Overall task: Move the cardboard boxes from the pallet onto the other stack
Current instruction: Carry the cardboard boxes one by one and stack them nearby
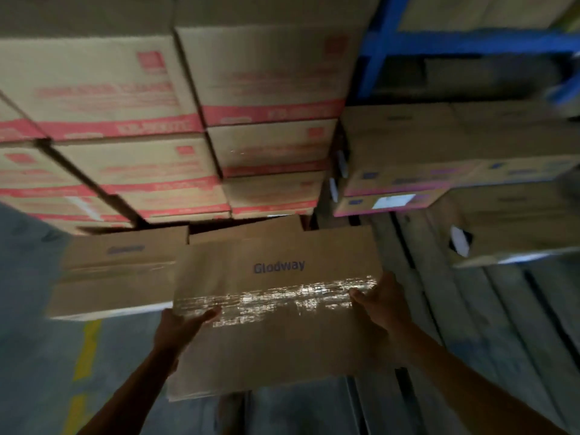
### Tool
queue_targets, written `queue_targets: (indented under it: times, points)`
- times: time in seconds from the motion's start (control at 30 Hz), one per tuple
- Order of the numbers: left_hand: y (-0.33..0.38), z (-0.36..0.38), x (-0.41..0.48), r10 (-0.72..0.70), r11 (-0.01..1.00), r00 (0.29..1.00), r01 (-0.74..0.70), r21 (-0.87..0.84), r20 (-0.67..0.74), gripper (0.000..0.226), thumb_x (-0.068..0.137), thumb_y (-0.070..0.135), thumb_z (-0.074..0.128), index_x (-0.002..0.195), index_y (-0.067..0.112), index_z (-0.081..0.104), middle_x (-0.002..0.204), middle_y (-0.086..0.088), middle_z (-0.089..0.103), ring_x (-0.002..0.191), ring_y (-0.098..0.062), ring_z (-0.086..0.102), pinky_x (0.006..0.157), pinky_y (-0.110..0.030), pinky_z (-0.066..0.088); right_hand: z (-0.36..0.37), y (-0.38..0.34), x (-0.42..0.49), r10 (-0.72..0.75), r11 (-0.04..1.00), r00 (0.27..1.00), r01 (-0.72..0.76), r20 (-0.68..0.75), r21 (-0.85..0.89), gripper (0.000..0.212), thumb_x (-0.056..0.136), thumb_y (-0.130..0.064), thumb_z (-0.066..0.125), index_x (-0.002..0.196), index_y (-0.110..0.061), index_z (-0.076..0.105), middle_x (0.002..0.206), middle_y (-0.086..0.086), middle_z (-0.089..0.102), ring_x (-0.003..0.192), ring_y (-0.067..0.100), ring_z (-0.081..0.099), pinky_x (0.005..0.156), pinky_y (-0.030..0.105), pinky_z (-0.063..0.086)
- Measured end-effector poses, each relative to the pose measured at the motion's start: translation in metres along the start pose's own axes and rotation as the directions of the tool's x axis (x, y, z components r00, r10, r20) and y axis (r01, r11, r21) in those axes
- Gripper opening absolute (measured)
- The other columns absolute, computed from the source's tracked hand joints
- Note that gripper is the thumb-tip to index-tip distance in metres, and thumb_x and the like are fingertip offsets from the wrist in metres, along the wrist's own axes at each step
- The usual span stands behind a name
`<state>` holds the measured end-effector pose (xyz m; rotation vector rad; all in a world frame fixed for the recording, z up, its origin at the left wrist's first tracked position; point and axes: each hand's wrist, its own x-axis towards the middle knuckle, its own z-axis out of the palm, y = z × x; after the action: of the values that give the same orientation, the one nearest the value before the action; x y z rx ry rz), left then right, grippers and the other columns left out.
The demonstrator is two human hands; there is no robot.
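The Glodway box [276, 315] is held out in front of the person, flat side up, its taped seam catching the light. The left hand [183, 329] grips the near left edge, thumb lying on top. The right hand [384, 304] grips the right edge, thumb on the tape. The other fingers of both hands are hidden behind the box's sides.

Just beyond the box's far edge stands a tall stack of red-printed boxes [194, 127], several layers high, closing off the way ahead. Just beside the held box's left edge lies a neighbouring box [116, 271] with similar blue print, too blurred to read. To the right are purple-printed boxes [408, 158] under a blue rack [386, 45], with a narrow dark gap between them and the red stack. Another box [502, 224] sits lower on the right, on a wooden pallet [470, 324] whose bare slats run under the held box's right side.

Open room shows at the lower left, where the grey floor [31, 356] carries a yellow line [84, 356].
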<state>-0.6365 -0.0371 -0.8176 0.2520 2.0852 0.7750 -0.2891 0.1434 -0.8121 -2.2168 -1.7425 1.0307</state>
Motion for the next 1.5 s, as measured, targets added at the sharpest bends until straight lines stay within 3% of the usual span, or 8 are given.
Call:
queue_targets:
  times: [0.17, 0.33, 0.63, 0.83, 0.93, 1.13, 1.33, 1.5]
  points:
    - [0.025, 0.096, 0.006, -0.044, 0.997, 0.999, 0.043, 0.071, 0.015, 0.108, 0.031, 0.073, 0.086, 0.111, 0.005, 0.063, 0.100, -0.022, 0.070, 0.092, -0.033, 0.069, 0.077, -0.048, 0.057, -0.075, 0.045, 0.042, 0.064, 0.998, 0.998, -0.064, -0.030, -0.012, 0.089, 0.071, -0.044, 0.083, 0.139, -0.007, 0.038, 0.127, 0.005, 0.056, 0.120, 0.032, 0.054, 0.086, 0.031, 0.044]
    - [0.058, 0.172, 0.025, -0.043, 0.993, 0.991, 0.029, 0.114, 0.127, 0.110, 0.027, 0.076, 0.084, 0.116, 0.018, 0.057, 0.107, -0.007, 0.070, 0.092, -0.027, 0.069, 0.077, -0.046, 0.060, -0.124, 0.082, 0.093, 0.126, 0.991, 0.991, -0.127, -0.052, -0.031, 0.084, 0.075, -0.040, 0.081, 0.140, -0.006, 0.040, 0.133, 0.013, 0.054, 0.122, 0.033, 0.052, 0.097, 0.038, 0.043]
    - [0.142, 0.290, 0.010, -0.007, 0.964, 0.993, -0.026, 0.266, 0.119, 0.108, 0.054, 0.059, 0.086, 0.134, 0.005, 0.036, 0.132, -0.014, 0.056, 0.120, -0.034, 0.055, 0.098, -0.037, 0.044, -0.182, 0.149, 0.178, 0.211, 0.976, 0.967, -0.201, -0.145, 0.079, 0.074, 0.067, -0.037, 0.087, 0.126, -0.008, 0.053, 0.114, 0.012, 0.067, 0.108, 0.033, 0.064, 0.092, 0.043, 0.050]
    - [0.166, 0.366, 0.031, -0.042, 0.968, 0.996, 0.021, 0.250, 0.078, 0.107, 0.054, 0.060, 0.086, 0.135, 0.008, 0.037, 0.134, -0.014, 0.054, 0.123, -0.034, 0.052, 0.101, -0.039, 0.043, -0.196, 0.173, 0.264, 0.167, 0.986, 0.981, -0.166, -0.100, 0.024, 0.083, 0.075, -0.033, 0.082, 0.140, -0.002, 0.041, 0.131, 0.016, 0.058, 0.123, 0.036, 0.053, 0.102, 0.041, 0.038]
    - [0.173, 0.403, 0.052, -0.070, 0.974, 0.996, 0.059, 0.217, 0.047, 0.111, 0.035, 0.070, 0.086, 0.122, 0.012, 0.047, 0.122, -0.008, 0.064, 0.111, -0.030, 0.061, 0.094, -0.037, 0.049, -0.193, 0.185, 0.316, 0.164, 0.986, 0.985, -0.165, -0.049, -0.022, 0.086, 0.076, -0.035, 0.081, 0.144, -0.006, 0.037, 0.128, 0.015, 0.060, 0.120, 0.037, 0.056, 0.101, 0.042, 0.039]
    - [0.185, 0.466, 0.076, -0.136, 0.977, 0.991, 0.137, 0.166, -0.015, 0.087, 0.042, 0.059, 0.091, 0.110, 0.013, 0.063, 0.101, 0.001, 0.072, 0.090, -0.019, 0.067, 0.082, -0.031, 0.053, -0.182, 0.199, 0.405, 0.228, 0.973, 0.972, -0.226, 0.047, -0.054, 0.090, 0.075, -0.041, 0.079, 0.148, -0.018, 0.032, 0.136, 0.014, 0.055, 0.121, 0.039, 0.053, 0.098, 0.043, 0.045]
    - [0.175, 0.524, 0.114, -0.053, 0.986, 0.999, 0.052, 0.161, -0.001, 0.107, 0.040, 0.060, 0.092, 0.133, 0.036, 0.046, 0.119, 0.011, 0.067, 0.104, -0.015, 0.066, 0.094, -0.037, 0.053, -0.171, 0.227, 0.478, 0.262, 0.959, 0.963, -0.253, 0.059, -0.129, 0.084, 0.075, -0.037, 0.081, 0.141, -0.012, 0.036, 0.135, 0.024, 0.042, 0.123, 0.039, 0.044, 0.096, 0.042, 0.045]
    - [0.174, 0.553, 0.139, -0.150, 0.984, 0.989, 0.148, 0.101, 0.010, 0.108, 0.035, 0.064, 0.091, 0.128, 0.024, 0.053, 0.119, 0.006, 0.067, 0.104, -0.017, 0.066, 0.091, -0.043, 0.055, -0.164, 0.234, 0.523, 0.232, 0.948, 0.973, -0.225, 0.005, -0.227, 0.077, 0.077, -0.040, 0.075, 0.137, -0.008, 0.041, 0.134, 0.026, 0.044, 0.129, 0.041, 0.039, 0.100, 0.044, 0.040]
